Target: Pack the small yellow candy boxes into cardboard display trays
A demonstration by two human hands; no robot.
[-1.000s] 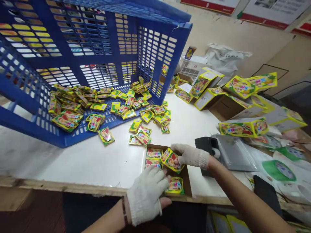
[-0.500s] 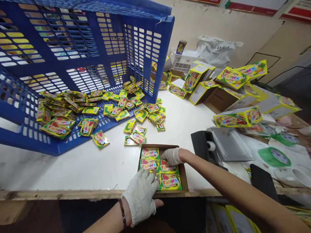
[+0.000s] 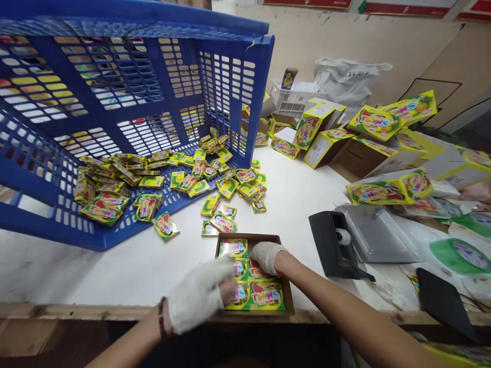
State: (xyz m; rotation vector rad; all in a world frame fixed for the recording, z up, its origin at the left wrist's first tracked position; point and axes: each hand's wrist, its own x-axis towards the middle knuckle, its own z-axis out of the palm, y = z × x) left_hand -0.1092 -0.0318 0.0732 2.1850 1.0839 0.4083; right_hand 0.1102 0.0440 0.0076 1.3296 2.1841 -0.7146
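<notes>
An open cardboard box (image 3: 287, 291) stands at the table's front edge, with several small TWINS packets (image 3: 266, 295) lying flat in rows inside. My right hand (image 3: 266, 257), in a white knit glove with bare fingertips, reaches into the box's far right part. Its fingers point down and their tips are hidden. Over the box's left side is my left hand (image 3: 199, 294), gloved alike and blurred by motion. Its fingers stretch to the right with the thumb apart, and no packet shows in it. Loose packets (image 3: 223, 222) lie just beyond the box.
A blue plastic crate (image 3: 264, 66) lies on its side at the left, packets (image 3: 109, 207) spilling from its mouth. Yellow printed cartons (image 3: 387, 186) are piled at the back right. A black tape dispenser (image 3: 332, 245), a clear plastic tray (image 3: 378, 232) and a green tape roll (image 3: 460, 254) lie on the right.
My left hand has lifted off the packets and shifted left. My right hand stays in the far right part of the box. The camera view has shifted slightly.
</notes>
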